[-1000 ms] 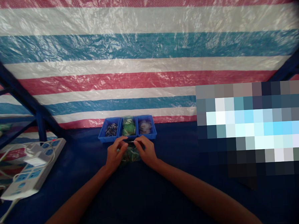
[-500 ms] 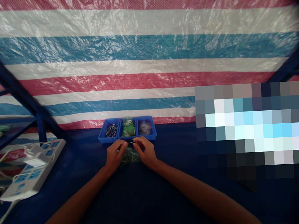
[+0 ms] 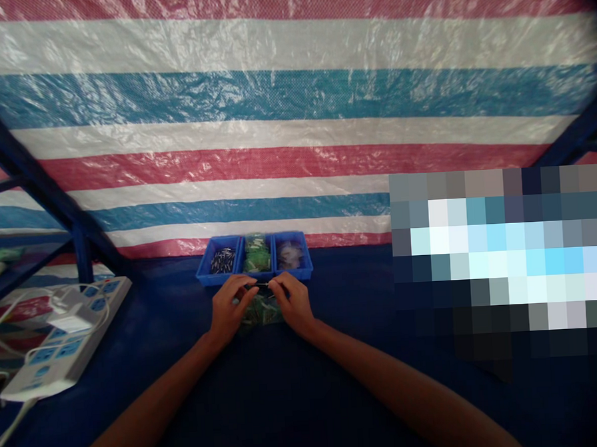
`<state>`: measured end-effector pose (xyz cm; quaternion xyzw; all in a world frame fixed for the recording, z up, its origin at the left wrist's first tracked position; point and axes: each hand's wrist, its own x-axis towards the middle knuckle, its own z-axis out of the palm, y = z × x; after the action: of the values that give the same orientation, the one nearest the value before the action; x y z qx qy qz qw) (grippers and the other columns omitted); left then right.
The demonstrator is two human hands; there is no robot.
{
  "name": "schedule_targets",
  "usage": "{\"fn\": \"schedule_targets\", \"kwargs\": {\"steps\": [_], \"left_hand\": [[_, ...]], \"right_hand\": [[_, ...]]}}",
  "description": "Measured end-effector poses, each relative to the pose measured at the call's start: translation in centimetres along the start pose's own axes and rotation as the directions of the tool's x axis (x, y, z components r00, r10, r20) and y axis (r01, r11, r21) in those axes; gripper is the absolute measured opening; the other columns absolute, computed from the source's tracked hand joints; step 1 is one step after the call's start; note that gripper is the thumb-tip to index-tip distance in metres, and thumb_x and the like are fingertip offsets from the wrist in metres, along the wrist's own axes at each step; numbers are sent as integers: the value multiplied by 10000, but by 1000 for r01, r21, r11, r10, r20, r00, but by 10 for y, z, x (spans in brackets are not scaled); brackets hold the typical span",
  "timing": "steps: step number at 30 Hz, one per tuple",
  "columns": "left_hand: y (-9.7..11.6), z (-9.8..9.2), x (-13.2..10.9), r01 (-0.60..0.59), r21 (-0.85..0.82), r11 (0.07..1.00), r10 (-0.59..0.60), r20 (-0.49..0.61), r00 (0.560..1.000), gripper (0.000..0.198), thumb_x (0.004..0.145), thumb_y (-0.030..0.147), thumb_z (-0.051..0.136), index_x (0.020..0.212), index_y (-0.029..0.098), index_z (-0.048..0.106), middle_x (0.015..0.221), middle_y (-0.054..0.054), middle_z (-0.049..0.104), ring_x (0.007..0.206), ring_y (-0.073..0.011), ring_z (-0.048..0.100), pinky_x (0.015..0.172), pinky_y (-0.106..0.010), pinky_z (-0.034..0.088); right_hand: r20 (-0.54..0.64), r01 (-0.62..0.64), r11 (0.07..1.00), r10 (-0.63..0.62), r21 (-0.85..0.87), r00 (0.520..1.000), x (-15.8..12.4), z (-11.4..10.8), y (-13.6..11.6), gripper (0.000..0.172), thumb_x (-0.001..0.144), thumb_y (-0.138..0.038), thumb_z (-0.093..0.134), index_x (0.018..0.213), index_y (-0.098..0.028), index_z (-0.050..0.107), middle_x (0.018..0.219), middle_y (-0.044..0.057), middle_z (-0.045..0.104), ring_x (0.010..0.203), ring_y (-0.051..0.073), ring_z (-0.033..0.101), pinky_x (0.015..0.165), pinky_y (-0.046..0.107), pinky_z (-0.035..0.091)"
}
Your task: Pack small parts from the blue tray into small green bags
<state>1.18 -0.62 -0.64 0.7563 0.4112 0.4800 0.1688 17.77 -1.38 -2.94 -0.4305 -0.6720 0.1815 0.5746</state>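
My left hand (image 3: 231,306) and my right hand (image 3: 293,302) face each other just in front of the bins, fingertips pinched. Between them runs a thin, slender piece (image 3: 262,285), pale in the middle and dark toward the ends; both hands grip it, and its exact kind is too small to make out. Under the hands lies a clear greenish plastic bag (image 3: 263,312), partly hidden. Behind stand three joined blue bins: the left bin (image 3: 216,279) holds dark and silvery slim pieces, the middle bin (image 3: 258,276) green bagged pieces, the right bin (image 3: 301,275) whitish translucent items.
A white power strip (image 3: 46,380) with plugs and cables lies at the left on the dark blue tabletop (image 3: 267,398). Striped plastic sheeting (image 3: 292,97) hangs behind, between blue metal posts (image 3: 82,251). A pixelated area covers the right.
My fingertips have moved slightly apart, and more of the thin piece shows between them. The bins and the power strip have stayed in place.
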Motion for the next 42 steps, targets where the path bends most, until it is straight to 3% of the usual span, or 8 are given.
{"fn": "schedule_targets", "kwargs": {"steps": [3,8,14,20,24,31,42], "left_hand": [[0,0,0,-21,20,1000,20,27,999,152,856,299,546,860,173,631,889,-60,627,775,-154,580,694,-260,465],[3,-2,2,-6,52,999,4,30,1000,202,882,309,491,787,172,606,802,-37,613,718,-141,564,676,-257,444],[4,-3,1,9,58,998,-11,36,999,270,892,309,467,683,170,568,703,-15,584,678,-136,553,679,-253,431],[0,-1,0,24,8,1000,-24,1,1000,166,855,322,540,896,174,601,867,-44,619,696,-135,564,647,-249,460],[1,-1,0,-14,26,1000,14,23,1000,176,857,330,538,829,172,610,841,-52,624,715,-143,565,666,-255,460],[0,-1,0,60,54,997,-60,7,998,171,869,302,506,797,173,593,722,-2,590,586,-109,531,612,-228,434],[2,-4,0,84,160,983,-74,-69,995,298,865,326,517,620,171,587,567,27,544,550,-111,517,598,-230,391]], "right_hand": [[10,-4,1000,4,5,1000,0,0,-1,280,931,-294,417,765,-182,614,685,14,548,647,136,514,641,252,409],[-2,-16,997,16,75,1000,-2,1,-1,217,899,-301,479,1042,-185,595,805,36,594,662,141,550,632,256,447],[36,7,997,-9,73,999,-2,1,-2,158,892,-297,501,909,-193,618,780,32,595,677,144,550,637,257,441],[28,23,999,-24,36,999,-1,1,-1,209,909,-293,471,792,-185,605,734,23,571,677,141,529,644,261,413],[24,32,999,-32,12,999,0,0,-2,260,916,-292,452,733,-184,602,690,14,554,660,138,520,638,259,409],[39,4,997,-7,79,999,-2,1,-3,188,882,-327,515,966,-191,614,737,19,575,624,137,528,604,253,433],[74,39,996,-45,80,996,-3,1,-3,164,865,-323,546,914,-183,614,716,10,548,610,126,511,596,246,429]]}}
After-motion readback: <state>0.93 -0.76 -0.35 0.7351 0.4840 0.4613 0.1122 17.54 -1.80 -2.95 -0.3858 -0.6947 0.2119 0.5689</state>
